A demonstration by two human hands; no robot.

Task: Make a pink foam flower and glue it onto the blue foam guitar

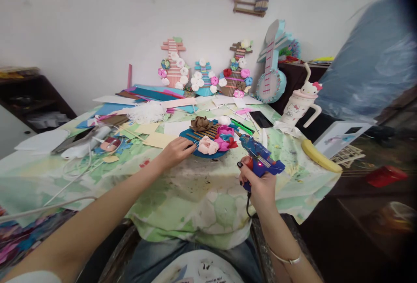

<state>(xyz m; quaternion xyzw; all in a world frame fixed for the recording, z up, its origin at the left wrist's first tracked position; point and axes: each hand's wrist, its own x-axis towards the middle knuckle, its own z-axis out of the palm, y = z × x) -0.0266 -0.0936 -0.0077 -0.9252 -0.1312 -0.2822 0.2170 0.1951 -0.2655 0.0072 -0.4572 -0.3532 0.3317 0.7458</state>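
Observation:
On the table in front of me lies a blue toy lute (214, 154), decorated with strips for strings and crepe-paper flowers: a brown flower (200, 123), a pale pink flower (208, 145), and magenta, red and white ones. My left hand (176, 152) grips the lute's left edge, its fingertips partly hidden against it. My right hand (260, 185) is wrapped round the handle of a blue glue gun (260, 161); a small red light glows on its side. The gun's nozzle points up and left, close to the lute's right side.
Several finished paper lutes (174, 68) lean on the back wall. A white cup with a straw (297, 108), a black phone (261, 119) and a banana (321, 156) are on the right. Paper scraps (152, 134), white shredded strands (148, 113) and cords (87, 161) cover the left.

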